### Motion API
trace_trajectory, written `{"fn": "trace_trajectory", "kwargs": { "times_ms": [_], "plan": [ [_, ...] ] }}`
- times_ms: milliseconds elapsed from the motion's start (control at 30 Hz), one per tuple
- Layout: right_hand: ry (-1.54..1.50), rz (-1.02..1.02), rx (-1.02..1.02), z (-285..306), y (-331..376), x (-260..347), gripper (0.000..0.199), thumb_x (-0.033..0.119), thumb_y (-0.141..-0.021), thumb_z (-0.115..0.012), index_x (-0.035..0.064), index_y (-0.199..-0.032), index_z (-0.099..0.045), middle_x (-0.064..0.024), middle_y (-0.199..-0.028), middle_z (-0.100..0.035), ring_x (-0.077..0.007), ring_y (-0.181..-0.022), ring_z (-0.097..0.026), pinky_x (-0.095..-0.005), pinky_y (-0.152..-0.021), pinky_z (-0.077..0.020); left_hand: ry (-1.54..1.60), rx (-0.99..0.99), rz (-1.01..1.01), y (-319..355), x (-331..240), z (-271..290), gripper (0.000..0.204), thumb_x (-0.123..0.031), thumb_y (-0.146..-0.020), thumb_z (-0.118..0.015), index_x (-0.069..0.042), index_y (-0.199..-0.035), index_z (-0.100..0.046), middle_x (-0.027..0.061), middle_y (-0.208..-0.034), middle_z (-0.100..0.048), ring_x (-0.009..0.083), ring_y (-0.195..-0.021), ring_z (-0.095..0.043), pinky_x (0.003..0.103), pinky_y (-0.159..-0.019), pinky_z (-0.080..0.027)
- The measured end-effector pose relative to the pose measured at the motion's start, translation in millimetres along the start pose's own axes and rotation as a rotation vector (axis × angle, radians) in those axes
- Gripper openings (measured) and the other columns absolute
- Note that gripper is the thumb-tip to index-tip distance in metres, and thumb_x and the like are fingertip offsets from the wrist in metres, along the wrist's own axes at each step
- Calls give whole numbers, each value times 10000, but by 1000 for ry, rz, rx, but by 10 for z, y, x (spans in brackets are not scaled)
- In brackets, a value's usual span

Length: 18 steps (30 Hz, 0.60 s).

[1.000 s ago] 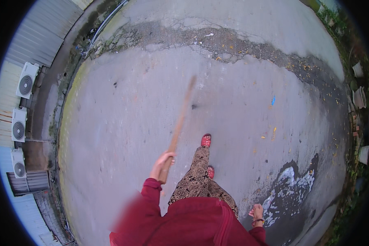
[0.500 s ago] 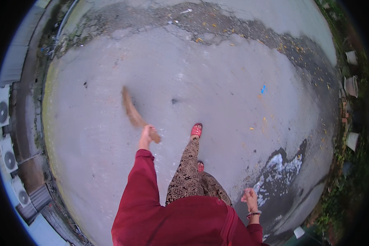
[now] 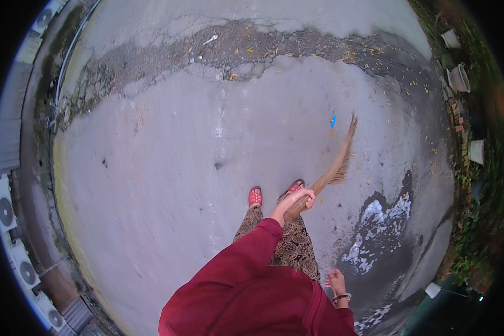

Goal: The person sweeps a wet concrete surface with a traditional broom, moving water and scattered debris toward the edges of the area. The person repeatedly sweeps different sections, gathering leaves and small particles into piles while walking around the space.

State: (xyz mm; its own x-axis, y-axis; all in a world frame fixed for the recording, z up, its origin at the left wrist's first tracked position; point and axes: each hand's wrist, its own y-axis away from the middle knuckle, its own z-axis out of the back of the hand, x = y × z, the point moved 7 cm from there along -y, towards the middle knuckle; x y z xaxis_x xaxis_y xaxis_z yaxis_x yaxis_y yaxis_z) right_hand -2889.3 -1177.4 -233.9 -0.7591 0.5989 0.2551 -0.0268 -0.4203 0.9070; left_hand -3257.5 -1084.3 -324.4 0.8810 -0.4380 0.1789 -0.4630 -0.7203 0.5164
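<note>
My left hand (image 3: pixel 303 200) is wrapped round the handle of a straw broom (image 3: pixel 335 169). My left arm crosses in front of my body, and the broom slants away to the far right with its bristle tip curving forward. Beyond the tip, slightly to its left, lies a small blue scrap (image 3: pixel 333 121) on the pavement. My right hand (image 3: pixel 336 281), a bracelet on its wrist, hangs low by my right side with its fingers curled in and nothing visible in them. My feet in red sandals (image 3: pixel 255 197) stand side by side behind the broom.
A dark wet patch with whitish puddles (image 3: pixel 372 232) spreads to the right. Cracked, rough ground (image 3: pixel 168 64) with yellow leaves runs across the far side. Pale plant pots (image 3: pixel 459 78) and greenery line the right edge; air-conditioner units (image 3: pixel 25 269) stand along the left.
My left hand has swung the broom from the left across to the right. My feet are now level with each other, and the ground has shifted in view. My right hand stays low.
</note>
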Motion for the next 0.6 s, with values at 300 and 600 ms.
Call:
{"fn": "trace_trajectory", "kwargs": {
  "times_ms": [300, 600],
  "plan": [
    [-191, -34, -39, 802, -1032, 150, 134, 168, -872, -514, 69, -962, -514, -59, -706, -529, -157, -536, -565, -318, -475, -515, 5, -518, -438, 2027, -750, -391, 151, -139, -800, -557, -69, -701, -468, -41, -582, -407, 45, -507, -410, 202, -420, -350],
    [-305, 185, -25, 1420, -1076, 942, 126, 148, -895, -488, 45, -964, -509, -31, -670, -523, -116, -532, -536, -273, -506, -504, -11, -869, -724, 1387, -3027, 1080, 118, -52, -715, -520, -79, -627, -446, 18, -512, -457, 126, -432, -478, 250, -418, -441]
  ]
}}
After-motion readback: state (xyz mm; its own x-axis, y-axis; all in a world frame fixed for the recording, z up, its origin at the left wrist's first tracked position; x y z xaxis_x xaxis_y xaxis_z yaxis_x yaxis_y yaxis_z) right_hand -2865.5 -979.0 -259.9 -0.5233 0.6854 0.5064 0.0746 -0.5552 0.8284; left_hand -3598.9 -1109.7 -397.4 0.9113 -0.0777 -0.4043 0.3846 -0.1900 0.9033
